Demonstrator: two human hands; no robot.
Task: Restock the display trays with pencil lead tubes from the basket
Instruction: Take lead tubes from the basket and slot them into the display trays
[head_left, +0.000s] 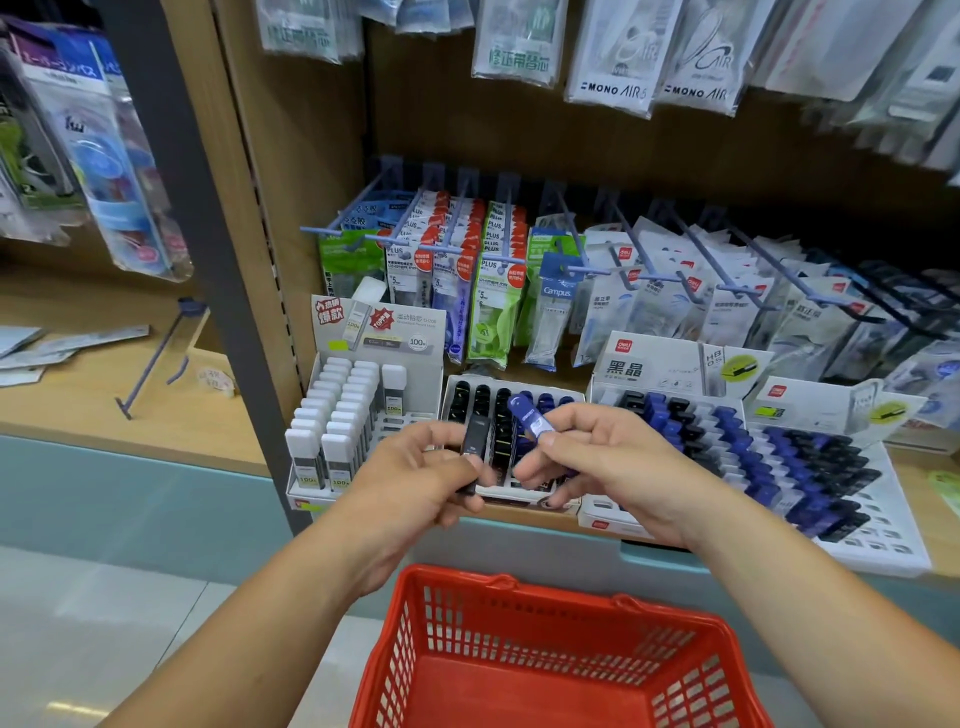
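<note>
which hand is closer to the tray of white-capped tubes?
Left. The left hand sits just right of the white-capped tube tray; the right hand is farther right, over the middle tray.

left hand (415, 475) | fingers pinched | right hand (597, 457) | likewise (raised)

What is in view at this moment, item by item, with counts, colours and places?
Red plastic basket: one, bottom centre, visible part holds nothing.
White-capped lead tube tray: one, white card, shelf left; right-hand slots bare.
Middle tray of black and blue tubes: one, behind the hands.
Wide white tray of blue and black tubes: one, shelf right; front slots bare.
Hanging correction-tape packets: many, white, green and blue, on pegs above the trays.
Wooden shelf: one, tan.
Black lead tube: one, in left hand.
Blue lead tube: one, in right hand.
</note>
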